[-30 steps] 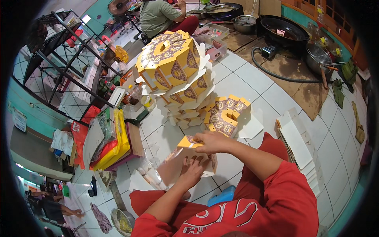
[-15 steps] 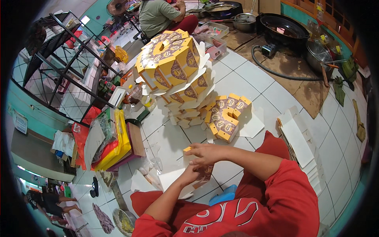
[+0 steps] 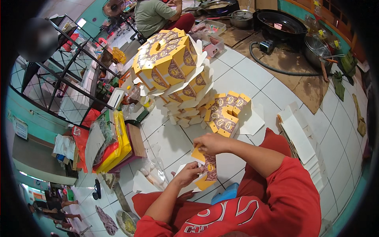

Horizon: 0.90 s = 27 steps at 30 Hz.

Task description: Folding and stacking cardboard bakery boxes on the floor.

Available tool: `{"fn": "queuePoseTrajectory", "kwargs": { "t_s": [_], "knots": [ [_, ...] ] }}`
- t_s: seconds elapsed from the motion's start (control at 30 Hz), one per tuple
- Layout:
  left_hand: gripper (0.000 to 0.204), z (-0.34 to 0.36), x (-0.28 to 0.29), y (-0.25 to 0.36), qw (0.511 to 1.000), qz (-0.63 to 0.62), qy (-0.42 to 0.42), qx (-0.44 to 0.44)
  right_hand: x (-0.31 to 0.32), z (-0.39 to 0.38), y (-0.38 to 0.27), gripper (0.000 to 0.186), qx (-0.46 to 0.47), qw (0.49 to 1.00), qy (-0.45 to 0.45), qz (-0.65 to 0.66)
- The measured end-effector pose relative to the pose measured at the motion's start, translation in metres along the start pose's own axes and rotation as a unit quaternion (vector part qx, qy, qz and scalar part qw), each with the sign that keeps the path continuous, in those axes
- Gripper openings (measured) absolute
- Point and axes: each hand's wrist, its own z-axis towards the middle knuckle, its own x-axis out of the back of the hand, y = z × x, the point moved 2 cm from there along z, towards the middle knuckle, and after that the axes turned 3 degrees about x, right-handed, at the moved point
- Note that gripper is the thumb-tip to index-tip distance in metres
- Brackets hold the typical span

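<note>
Bags (image 3: 123, 138) of yellow and red lie in a pile on the left, on the tile floor (image 3: 158, 136). Next comes thin clear plastic (image 3: 158, 174), near the left hand. It looks slippery, so a box set down on it could slide. Past the hands stands a tall stack of yellow boxes (image 3: 169, 65), set in rings one on top of the other. White flaps (image 3: 203, 63) poke out of it. A bumped flap could make the top ring tip, because I see nothing to prop it up.

The left hand (image 3: 187, 174) is closed on a folded box (image 3: 210, 168), with its thumb on the card. The box is held up in front of the lap, between both hands. The right hand (image 3: 211, 143) pinches its yellow top end. If both hands tug too hard, the card could rip or bend in the wrong spot. If the left thumb slips, a fold could spring open.

A small ring of boxes (image 3: 229, 114) sits just past the right hand. A swing of the right arm (image 3: 252, 152) could knock it out of line. Farther right, a red knee (image 3: 274, 146) is near some flat white card (image 3: 302, 144). If the knee moves out, it could shove the card.
</note>
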Motion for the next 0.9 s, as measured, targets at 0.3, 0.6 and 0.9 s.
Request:
{"fn": "queuePoseTrajectory", "kwargs": {
  "t_s": [0.3,0.6,0.9],
  "knots": [
    [0.022,0.004,-0.009,-0.009,1.0,0.002,0.0,0.007,-0.002,-0.006,-0.006,0.023,0.034,0.993,-0.109,-0.011],
    [0.022,0.009,-0.011,-0.001,0.999,0.038,0.007,0.024,-0.013,-0.016,-0.012,0.032,0.053,0.965,-0.246,-0.069],
    [0.025,-0.001,0.033,0.049,0.921,-0.201,0.193,-0.274,-0.02,-0.006,-0.02,0.036,0.142,0.977,0.117,-0.107]
  ]
}}
